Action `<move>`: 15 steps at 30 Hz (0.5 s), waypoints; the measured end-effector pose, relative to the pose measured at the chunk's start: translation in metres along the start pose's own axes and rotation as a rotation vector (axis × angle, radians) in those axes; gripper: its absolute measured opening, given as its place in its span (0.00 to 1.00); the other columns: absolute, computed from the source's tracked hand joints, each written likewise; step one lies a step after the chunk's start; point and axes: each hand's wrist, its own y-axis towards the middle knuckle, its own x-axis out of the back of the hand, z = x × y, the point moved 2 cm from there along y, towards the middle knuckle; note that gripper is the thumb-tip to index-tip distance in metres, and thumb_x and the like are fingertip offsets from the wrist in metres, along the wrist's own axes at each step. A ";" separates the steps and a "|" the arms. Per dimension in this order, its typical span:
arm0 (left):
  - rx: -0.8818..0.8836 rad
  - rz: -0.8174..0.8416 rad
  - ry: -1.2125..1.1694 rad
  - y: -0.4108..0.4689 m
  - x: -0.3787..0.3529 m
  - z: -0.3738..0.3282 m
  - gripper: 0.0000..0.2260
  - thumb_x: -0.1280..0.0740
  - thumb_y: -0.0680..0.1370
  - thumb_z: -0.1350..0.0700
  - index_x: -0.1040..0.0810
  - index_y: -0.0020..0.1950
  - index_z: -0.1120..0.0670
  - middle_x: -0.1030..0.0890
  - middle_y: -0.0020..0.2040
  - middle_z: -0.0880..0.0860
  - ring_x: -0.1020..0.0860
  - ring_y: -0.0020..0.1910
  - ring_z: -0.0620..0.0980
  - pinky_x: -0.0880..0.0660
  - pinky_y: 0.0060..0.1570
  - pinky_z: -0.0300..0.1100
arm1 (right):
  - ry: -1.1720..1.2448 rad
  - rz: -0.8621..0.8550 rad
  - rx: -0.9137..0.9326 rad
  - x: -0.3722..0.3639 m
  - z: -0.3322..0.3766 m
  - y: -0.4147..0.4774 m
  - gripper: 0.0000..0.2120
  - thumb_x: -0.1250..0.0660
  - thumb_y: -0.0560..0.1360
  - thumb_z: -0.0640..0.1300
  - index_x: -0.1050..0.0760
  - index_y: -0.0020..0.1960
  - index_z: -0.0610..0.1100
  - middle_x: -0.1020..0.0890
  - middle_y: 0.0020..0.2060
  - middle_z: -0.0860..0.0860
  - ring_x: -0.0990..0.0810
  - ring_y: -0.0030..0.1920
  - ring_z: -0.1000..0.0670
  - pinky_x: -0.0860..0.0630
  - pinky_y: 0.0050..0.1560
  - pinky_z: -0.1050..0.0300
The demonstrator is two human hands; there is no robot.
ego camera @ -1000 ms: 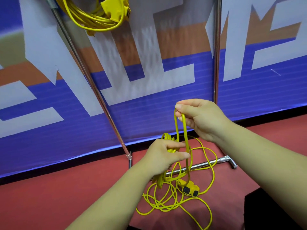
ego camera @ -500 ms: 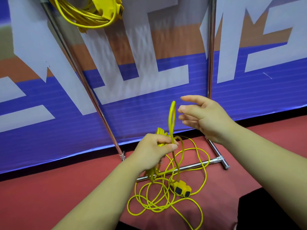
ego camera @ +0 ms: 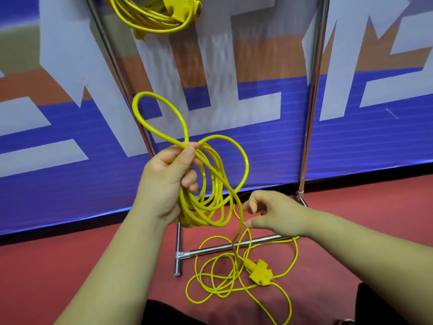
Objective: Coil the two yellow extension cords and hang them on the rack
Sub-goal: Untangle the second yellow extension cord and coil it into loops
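Leaning up the left of the frame: chrome rack (ego camera: 117,66), left upright. Hanging at the top, left of centre: first yellow extension cord (ego camera: 152,22), coiled, socket head (ego camera: 185,8) sitting on the bundle; hook lying out of frame.

Working centre-left: left hand (ego camera: 164,186) gripping the second yellow extension cord (ego camera: 188,205), thumb and forefinger pinching the crossing of loops at the top, other fingers curling round the bundle. Several loops gathering there, exact number not readable. Spilling to the red floor (ego camera: 70,266) at lower centre: loose turns, draping over the base bar (ego camera: 210,249), ending at a multi-outlet socket block (ego camera: 260,273).

Hovering right of centre: right hand (ego camera: 276,214), fingers loosely curled, thumb and forefinger apart, just beside the strand dropping from the coil, pinching nothing. Standing further right: right upright (ego camera: 314,90).

Judging handling: light, limp yet springy, tending to twist into figure-eights; jacket looking smooth, likely sliding through fingers. Taking hold best on the dropping strand just below the coil; socket block probably being the heaviest part, likely swinging.

Counting: cords two; socket ends two; uprights two; hands two.
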 end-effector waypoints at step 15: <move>0.041 -0.278 -0.053 0.010 0.077 0.007 0.07 0.34 0.81 0.54 0.19 0.53 0.55 0.24 0.38 0.51 0.34 0.25 0.42 0.32 0.24 0.35 | 0.707 -0.172 -0.181 -0.034 0.031 0.018 0.12 0.28 0.74 0.31 0.27 0.41 0.45 0.21 0.41 0.37 0.18 0.37 0.47 0.22 0.44 0.51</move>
